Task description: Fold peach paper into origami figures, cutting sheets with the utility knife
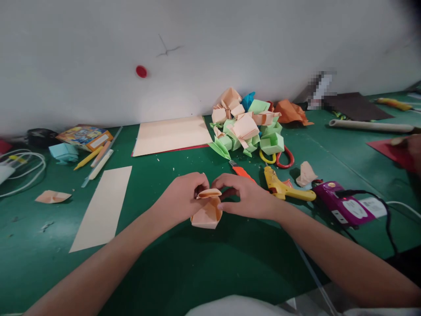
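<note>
Between my two hands is a peach folded-paper piece [206, 215], box-like at its lower end with a rolled flap on top. My left hand [184, 193] grips its upper left side, fingers curled and partly hidden behind the paper. On the other side, my right hand [245, 195] pinches the right edge between thumb and fingers. The piece is held above the green table [164, 272]. Just beyond my right hand lie an orange cutter knife [241, 170] and a yellow glue gun [279, 184].
A pile of peach and green folded papers [246, 127] sits against the wall, with scissors [284, 157] before it. Cream sheets [173, 134] and a paper strip [101, 210] lie left. A purple power strip [345, 204] with cables stands right. Another person's hand [412, 147] touches red paper [391, 151].
</note>
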Action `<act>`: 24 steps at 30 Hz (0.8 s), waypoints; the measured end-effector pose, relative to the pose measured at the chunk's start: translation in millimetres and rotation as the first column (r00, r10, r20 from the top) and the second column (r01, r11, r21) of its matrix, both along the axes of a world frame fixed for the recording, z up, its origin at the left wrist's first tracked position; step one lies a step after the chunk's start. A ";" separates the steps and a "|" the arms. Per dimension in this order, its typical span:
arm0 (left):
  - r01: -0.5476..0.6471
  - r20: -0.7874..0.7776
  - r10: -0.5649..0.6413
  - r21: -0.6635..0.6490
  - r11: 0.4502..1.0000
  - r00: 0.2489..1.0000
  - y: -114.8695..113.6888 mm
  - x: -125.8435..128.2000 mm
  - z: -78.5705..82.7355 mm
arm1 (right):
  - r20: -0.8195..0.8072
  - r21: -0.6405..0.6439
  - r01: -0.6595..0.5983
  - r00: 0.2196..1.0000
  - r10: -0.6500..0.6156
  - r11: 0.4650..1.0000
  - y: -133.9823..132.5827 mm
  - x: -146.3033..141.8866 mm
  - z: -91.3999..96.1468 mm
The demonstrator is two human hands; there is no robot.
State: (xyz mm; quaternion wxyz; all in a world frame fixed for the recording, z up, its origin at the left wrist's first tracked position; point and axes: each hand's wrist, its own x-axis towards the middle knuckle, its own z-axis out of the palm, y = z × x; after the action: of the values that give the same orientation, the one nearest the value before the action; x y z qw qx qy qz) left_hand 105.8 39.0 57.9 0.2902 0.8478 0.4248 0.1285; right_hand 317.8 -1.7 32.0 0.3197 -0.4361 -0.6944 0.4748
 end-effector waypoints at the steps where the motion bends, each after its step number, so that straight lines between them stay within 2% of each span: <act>1: 0.005 -0.002 -0.005 -0.011 1.000 1.000 1.5 -0.6 -1.6 | 0.034 -0.025 0.037 0.999 -0.036 0.999 0.2 -0.7 -0.4; 5: -0.026 -0.009 0.026 -0.049 0.998 1.000 5.7 -1.7 -6.2 | 0.148 -0.097 0.185 0.974 -0.170 0.978 0.5 -4.1 -2.6; 9: -0.068 0.002 0.069 -0.136 0.988 0.998 6.1 -1.6 -7.4 | 0.069 -0.085 0.244 0.969 -0.239 0.966 -0.5 -9.6 -8.6; 12: -0.113 0.009 0.118 -0.229 0.967 0.993 5.5 -1.4 -7.5 | -0.001 -0.035 0.274 0.962 -0.274 0.961 -3.3 -14.9 -11.8; 18: -0.059 0.107 0.096 -0.303 0.951 0.990 6.7 -3.3 -12.7 | 0.027 0.172 0.291 0.954 -0.300 0.941 -9.0 -21.4 -9.4; 24: -0.101 0.125 0.148 -0.319 0.942 0.981 4.9 -1.3 -12.4 | 0.021 0.209 0.292 0.953 -0.303 0.933 -8.4 -18.7 -6.8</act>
State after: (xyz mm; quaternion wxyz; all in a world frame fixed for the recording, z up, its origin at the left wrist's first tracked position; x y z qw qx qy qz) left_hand 104.5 43.9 45.5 0.4420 0.7511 0.4699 0.1404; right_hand 299.1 -10.1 25.2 0.4122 -0.5138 -0.6734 0.3357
